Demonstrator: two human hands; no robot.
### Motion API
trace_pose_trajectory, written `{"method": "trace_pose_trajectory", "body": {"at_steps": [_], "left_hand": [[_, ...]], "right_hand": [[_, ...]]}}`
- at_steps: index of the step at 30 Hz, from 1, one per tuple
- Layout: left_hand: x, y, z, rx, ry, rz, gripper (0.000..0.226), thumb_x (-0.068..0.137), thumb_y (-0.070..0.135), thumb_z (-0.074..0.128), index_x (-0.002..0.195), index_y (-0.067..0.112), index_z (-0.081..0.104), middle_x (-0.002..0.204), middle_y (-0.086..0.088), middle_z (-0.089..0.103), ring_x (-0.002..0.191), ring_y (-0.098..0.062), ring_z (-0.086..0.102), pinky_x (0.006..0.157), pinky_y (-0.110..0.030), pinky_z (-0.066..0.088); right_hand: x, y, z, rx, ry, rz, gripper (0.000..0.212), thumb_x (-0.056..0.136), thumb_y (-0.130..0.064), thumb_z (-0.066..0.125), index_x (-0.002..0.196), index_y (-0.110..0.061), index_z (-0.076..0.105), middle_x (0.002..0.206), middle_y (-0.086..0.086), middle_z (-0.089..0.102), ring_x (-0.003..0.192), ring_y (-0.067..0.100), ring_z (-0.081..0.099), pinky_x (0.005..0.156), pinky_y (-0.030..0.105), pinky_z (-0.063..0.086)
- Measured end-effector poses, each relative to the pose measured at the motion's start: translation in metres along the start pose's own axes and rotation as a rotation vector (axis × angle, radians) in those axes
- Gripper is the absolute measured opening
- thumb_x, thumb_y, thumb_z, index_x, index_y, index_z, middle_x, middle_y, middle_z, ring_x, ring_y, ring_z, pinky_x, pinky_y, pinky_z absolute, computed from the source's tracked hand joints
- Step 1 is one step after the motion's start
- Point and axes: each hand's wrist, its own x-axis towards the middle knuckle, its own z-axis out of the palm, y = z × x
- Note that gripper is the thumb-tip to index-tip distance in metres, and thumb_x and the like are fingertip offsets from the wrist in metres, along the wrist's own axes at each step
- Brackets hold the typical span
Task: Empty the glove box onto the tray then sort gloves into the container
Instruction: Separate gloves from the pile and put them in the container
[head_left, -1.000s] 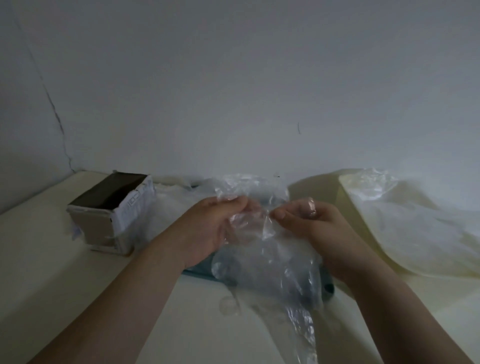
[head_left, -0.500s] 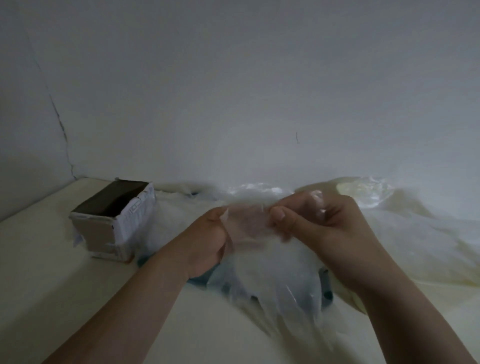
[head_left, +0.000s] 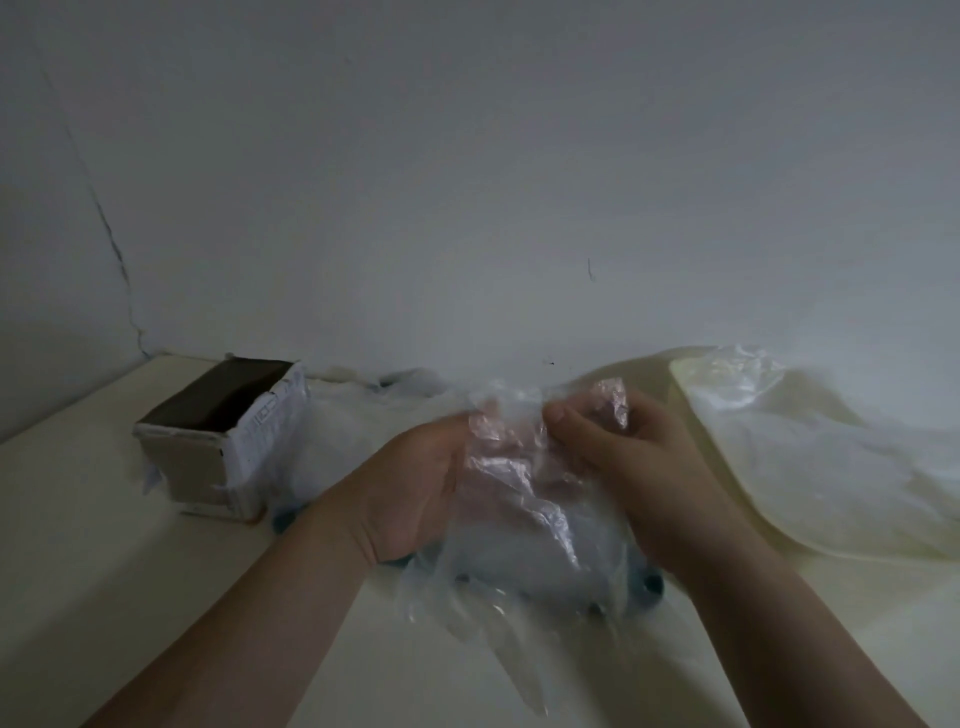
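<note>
Both left hand (head_left: 410, 493) and right hand (head_left: 644, 467) pinch one crinkly, translucent plastic glove (head_left: 519, 493), fingers (head_left: 563, 418) curled.

A plain, dim indoor room of no clear kind: a bare whitish wall (head_left: 467, 156), cracked (head_left: 111, 244) at the frame's left, above a cream tabletop (head_left: 78, 545).

No words can be read here. The glove box (head_left: 208, 457) stands near the back left corner of the table (head_left: 78, 545). Its white side (head_left: 270, 431), the one turned toward the middle of the table, has small dark print on it. The print is too tiny and blurry to make out. It may be a label with short lines of letters.
</note>
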Motion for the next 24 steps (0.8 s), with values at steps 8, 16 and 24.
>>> {"method": "trace_pose_trajectory", "body": {"at_steps": [8, 16, 24], "left_hand": [[-0.007, -0.001, 0.011, 0.306, 0.135, 0.158, 0.026, 0.095, 0.022, 0.065, 0.111, 0.005, 0.078, 0.116, -0.027, 0.073, 0.112, -0.046, 0.070, 0.099, -0.062, 0.055], [0.004, 0.024, 0.068, 0.369, 0.206, 0.269, 0.019, 0.102, 0.015, 0.057, 0.104, 0.011, 0.075, 0.098, -0.013, 0.079, 0.081, -0.023, 0.077, 0.063, -0.034, 0.061], [0.096, 0.019, 0.147, 0.502, 0.148, 0.172, 0.008, 0.099, 0.014, 0.069, 0.095, 0.007, 0.068, 0.083, -0.015, 0.075, 0.061, -0.021, 0.072, 0.051, -0.028, 0.056]], "right_hand": [[-0.001, -0.011, -0.002, -0.117, 0.182, -0.070, 0.026, 0.080, -0.030, 0.088, 0.100, -0.018, 0.075, 0.095, 0.012, 0.077, 0.091, 0.037, 0.075, 0.082, 0.059, 0.061], [-0.021, -0.071, -0.054, -0.146, -0.149, 0.142, 0.029, 0.092, -0.033, 0.075, 0.107, -0.008, 0.078, 0.104, 0.018, 0.077, 0.096, 0.038, 0.075, 0.088, 0.050, 0.060], [-0.003, -0.105, -0.157, -0.291, 0.310, 0.034, 0.056, 0.086, 0.007, 0.073, 0.136, -0.014, 0.058, 0.106, 0.021, 0.068, 0.055, 0.024, 0.064, 0.053, 0.035, 0.059]]}}
